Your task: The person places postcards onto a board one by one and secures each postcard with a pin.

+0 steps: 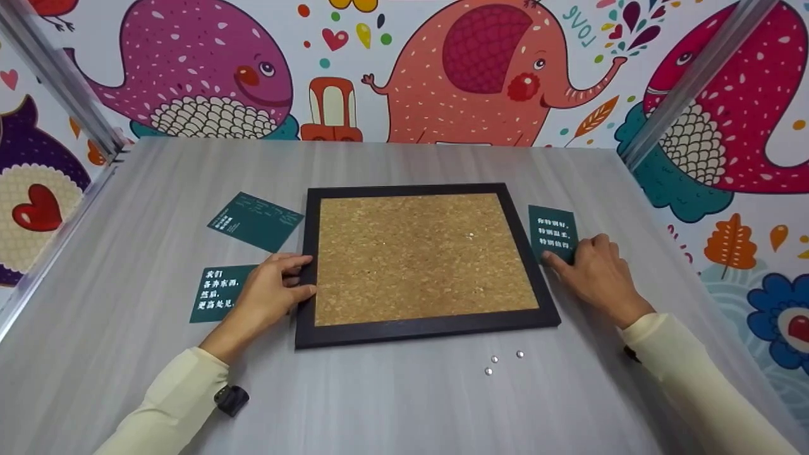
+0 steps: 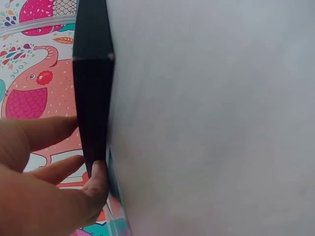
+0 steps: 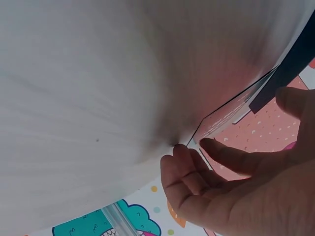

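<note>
A cork board [image 1: 423, 259] in a black frame lies flat in the middle of the table. My left hand [image 1: 272, 287] grips the left side of that frame [image 2: 93, 98], thumb and a finger on top, another fingertip against its outer side. To the right of the board is a dark green card [image 1: 551, 226] with white Chinese writing. My right hand [image 1: 597, 272] holds this card at its near end, thumb by the lower left corner. In the right wrist view, curled fingers [image 3: 184, 169] meet the card's edge [image 3: 226, 115] at the table surface.
Two more green cards lie left of the board: a tilted card [image 1: 256, 221] farther back and a nearer card [image 1: 221, 294], partly covered by my left hand. Three small shiny beads [image 1: 494, 359] sit before the board's lower right. A cartoon-printed wall [image 1: 354, 57] bounds the grey table [image 1: 392, 404].
</note>
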Demonstrator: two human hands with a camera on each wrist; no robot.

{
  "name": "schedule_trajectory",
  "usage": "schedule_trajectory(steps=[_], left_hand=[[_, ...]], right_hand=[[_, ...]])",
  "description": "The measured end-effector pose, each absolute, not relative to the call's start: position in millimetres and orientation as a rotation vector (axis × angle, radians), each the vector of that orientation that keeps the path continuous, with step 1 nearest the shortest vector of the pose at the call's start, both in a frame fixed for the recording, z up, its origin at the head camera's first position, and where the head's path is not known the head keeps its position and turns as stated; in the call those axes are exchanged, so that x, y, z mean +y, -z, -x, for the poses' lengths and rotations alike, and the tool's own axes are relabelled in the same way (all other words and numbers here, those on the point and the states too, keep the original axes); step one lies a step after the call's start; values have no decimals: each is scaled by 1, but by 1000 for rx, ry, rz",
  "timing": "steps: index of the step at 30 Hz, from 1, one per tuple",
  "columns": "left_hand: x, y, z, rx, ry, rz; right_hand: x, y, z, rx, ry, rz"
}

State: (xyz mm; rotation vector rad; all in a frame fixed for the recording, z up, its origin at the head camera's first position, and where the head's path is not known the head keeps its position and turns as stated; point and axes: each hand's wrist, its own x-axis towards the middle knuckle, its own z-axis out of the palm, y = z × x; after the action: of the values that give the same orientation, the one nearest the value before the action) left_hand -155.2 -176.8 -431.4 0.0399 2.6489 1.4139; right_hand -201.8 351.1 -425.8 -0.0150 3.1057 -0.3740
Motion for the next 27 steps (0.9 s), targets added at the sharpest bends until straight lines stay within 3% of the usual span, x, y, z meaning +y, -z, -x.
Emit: schedule_trajectory(steps=[27], left_hand=[[-179, 432, 153, 2614, -1463, -17]], right_hand=[[357, 423, 215, 2993, 448, -191]])
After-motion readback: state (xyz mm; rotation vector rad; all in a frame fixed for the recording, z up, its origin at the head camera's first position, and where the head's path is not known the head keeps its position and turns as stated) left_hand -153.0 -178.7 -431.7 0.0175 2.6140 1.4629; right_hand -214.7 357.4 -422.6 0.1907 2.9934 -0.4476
